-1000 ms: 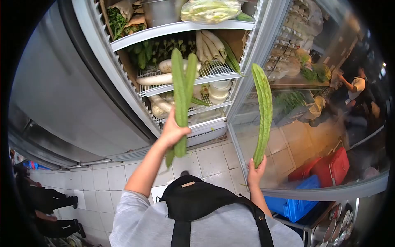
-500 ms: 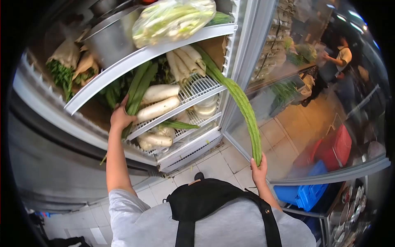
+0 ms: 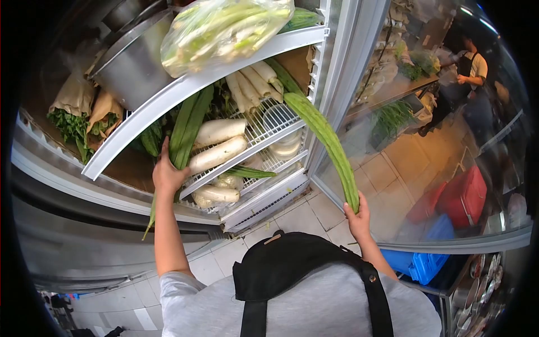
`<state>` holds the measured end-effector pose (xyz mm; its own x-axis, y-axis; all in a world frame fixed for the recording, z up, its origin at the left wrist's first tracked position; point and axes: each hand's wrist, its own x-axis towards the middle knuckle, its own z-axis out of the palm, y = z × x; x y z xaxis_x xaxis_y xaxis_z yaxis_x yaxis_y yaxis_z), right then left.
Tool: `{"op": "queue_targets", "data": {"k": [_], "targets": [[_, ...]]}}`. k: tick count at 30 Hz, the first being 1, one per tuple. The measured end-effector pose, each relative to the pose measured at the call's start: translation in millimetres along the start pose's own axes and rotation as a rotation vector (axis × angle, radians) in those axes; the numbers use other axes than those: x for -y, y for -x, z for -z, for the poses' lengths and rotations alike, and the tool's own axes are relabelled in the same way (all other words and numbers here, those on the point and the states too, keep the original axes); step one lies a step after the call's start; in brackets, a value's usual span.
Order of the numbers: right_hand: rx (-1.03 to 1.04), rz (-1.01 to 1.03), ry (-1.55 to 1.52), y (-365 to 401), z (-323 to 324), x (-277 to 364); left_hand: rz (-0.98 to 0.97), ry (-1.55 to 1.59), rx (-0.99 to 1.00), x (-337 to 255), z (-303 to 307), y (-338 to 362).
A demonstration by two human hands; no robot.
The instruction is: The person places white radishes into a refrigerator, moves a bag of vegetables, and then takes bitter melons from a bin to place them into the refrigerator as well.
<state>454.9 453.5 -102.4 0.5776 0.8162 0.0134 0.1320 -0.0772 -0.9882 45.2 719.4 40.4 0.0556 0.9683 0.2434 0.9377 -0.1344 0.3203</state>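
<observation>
My right hand (image 3: 357,214) is closed round the near end of a long, curved, light-green ridge gourd (image 3: 328,140). Its far end reaches up to the fridge shelf, overlapping a darker green gourd (image 3: 284,76) that lies inside. At the left of the lower compartment, my left hand (image 3: 170,173) grips long dark-green ridge gourds (image 3: 190,126), its thumb at their right side and its other fingers partly hidden. Beside them lie thick white radishes (image 3: 218,155) on the wire shelf (image 3: 261,132). Thinner white roots (image 3: 251,87) sit farther back.
The upper shelf (image 3: 210,70) holds a bag of green-and-white stalks (image 3: 227,31), a metal pot (image 3: 135,64) and paper-wrapped greens (image 3: 73,106). To the right stands the open glass door (image 3: 387,191). Through it show a co-worker (image 3: 471,73) and a red container (image 3: 463,194). A blue bin (image 3: 418,264) stands below.
My right hand has risen slightly with the gourd, whose far end now shows distinctly in front of the darker one. My left hand keeps its place on the dark gourds. The view has shifted a little.
</observation>
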Motion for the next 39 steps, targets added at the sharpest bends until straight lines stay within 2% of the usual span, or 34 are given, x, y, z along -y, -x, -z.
{"op": "queue_targets", "data": {"k": [7,11,12,17,19,20,23,24,25,26,27,28,32,35,39], "targets": [[0.022,-0.031,0.012,-7,6,3,-0.170,-0.038,-0.150,-30,4,-36],[0.006,-0.040,0.032,-5,11,-1,-0.022,-0.236,-0.123,-45,-17,-71],[0.000,-0.050,0.041,-3,13,-1,0.010,-0.199,-0.082,-22,-35,-88],[0.001,-0.150,0.057,4,24,12,0.018,-0.341,-0.080,-29,-38,-79],[-0.006,-0.053,0.157,5,32,7,-0.027,-0.446,-0.139,-36,-40,-71],[-0.008,-0.004,0.210,4,36,5,-0.153,-0.452,-0.288,-40,-42,-69],[0.038,0.041,0.298,4,48,23,-0.485,-0.304,-0.438,-72,-52,-78],[0.100,-0.120,0.190,3,52,40,-0.501,-0.112,-0.322,-103,-56,-71],[0.164,-0.283,0.079,2,57,62,-0.740,-0.074,-0.270,-129,-58,-73],[0.225,-0.449,-0.032,2,60,76,-0.774,0.064,-0.178,-153,-75,-66],[0.263,-0.480,-0.082,1,64,80,-0.992,0.124,-0.180,-180,-86,-73],[0.298,-0.508,-0.132,0,69,83,-1.063,0.165,-0.154,-210,-90,-73],[0.423,-0.638,-0.359,10,64,102,-1.236,0.159,-0.046,-259,-150,-112],[0.399,-0.617,-0.356,11,66,109,-1.302,0.100,0.041,-271,-168,-128],[0.396,-0.538,-0.173,4,81,104,-1.334,-0.026,0.089,-279,-174,-145]]}}
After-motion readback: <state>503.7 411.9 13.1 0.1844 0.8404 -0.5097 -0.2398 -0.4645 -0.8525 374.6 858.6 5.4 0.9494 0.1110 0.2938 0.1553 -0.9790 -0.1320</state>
